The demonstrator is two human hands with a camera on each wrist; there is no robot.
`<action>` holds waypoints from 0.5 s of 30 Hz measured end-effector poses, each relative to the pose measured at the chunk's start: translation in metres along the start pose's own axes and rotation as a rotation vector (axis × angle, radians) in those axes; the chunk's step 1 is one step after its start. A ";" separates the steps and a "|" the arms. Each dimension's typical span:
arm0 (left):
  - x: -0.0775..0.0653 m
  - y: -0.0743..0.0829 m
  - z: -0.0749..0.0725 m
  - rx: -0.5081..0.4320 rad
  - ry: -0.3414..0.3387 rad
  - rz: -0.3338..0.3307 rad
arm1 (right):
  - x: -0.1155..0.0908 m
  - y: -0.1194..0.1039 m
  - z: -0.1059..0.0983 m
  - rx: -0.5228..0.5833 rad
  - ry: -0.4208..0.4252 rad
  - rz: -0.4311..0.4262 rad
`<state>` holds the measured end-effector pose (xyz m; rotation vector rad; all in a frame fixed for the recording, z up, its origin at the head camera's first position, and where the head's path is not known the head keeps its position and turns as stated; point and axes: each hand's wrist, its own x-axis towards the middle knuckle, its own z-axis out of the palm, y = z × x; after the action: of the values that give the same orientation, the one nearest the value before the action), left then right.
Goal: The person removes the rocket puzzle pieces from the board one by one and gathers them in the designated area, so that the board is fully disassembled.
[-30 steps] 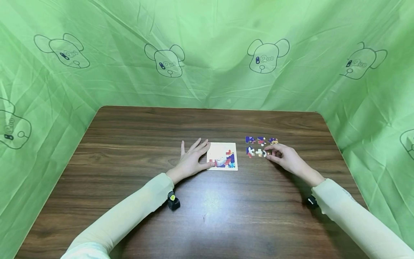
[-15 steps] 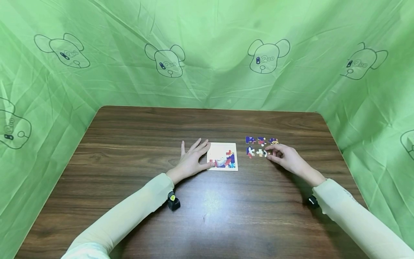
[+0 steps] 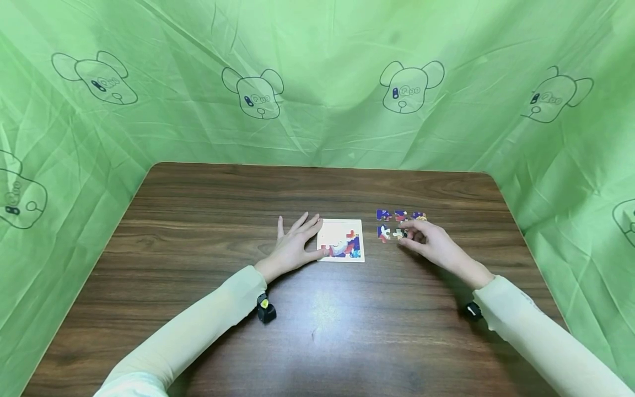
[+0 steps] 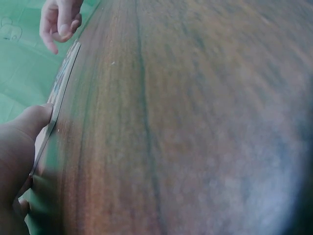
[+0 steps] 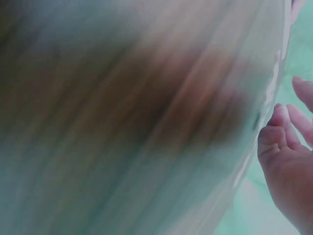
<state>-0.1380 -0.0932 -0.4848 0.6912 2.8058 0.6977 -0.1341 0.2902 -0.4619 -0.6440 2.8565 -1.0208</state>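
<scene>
My left hand [image 3: 294, 249] rests with spread fingers at the left edge of a square puzzle board [image 3: 329, 225]. Its thumb lies on the board's lower left part. Joined puzzle pieces with a coloured picture [image 3: 353, 245] fill the board's lower right; the rest is pale. My right hand [image 3: 436, 242] hovers low over loose jigsaw pieces, thumb and forefinger bent and apart on either side of a light piece [image 3: 398, 233]. Fingers hide part of that row. In the right wrist view the thumb [image 5: 271, 139] stands close to the table; no held piece shows.
A loose purple and white piece [image 3: 383, 233] lies left of the right fingertips. Behind it sit more pieces in a row, a purple one [image 3: 383, 215] at its left end. The brown wooden table [image 3: 223, 193] meets a green curtain [image 3: 322, 138] behind.
My right hand has shifted slightly left, its fingertips now nearer the middle of the front row of loose pieces. The left hand and the board have stayed in place.
</scene>
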 end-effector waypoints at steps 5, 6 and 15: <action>0.002 -0.001 0.001 -0.007 0.003 0.003 | 0.010 -0.020 0.012 0.008 -0.002 -0.043; 0.002 -0.001 0.002 -0.010 0.004 0.006 | 0.012 -0.024 0.015 0.010 -0.005 -0.048; 0.003 -0.006 0.002 -0.051 -0.001 0.014 | 0.026 -0.061 0.046 0.039 -0.081 -0.033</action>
<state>-0.1425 -0.0959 -0.4895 0.7029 2.7744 0.7686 -0.1275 0.2102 -0.4581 -0.7145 2.7585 -1.0267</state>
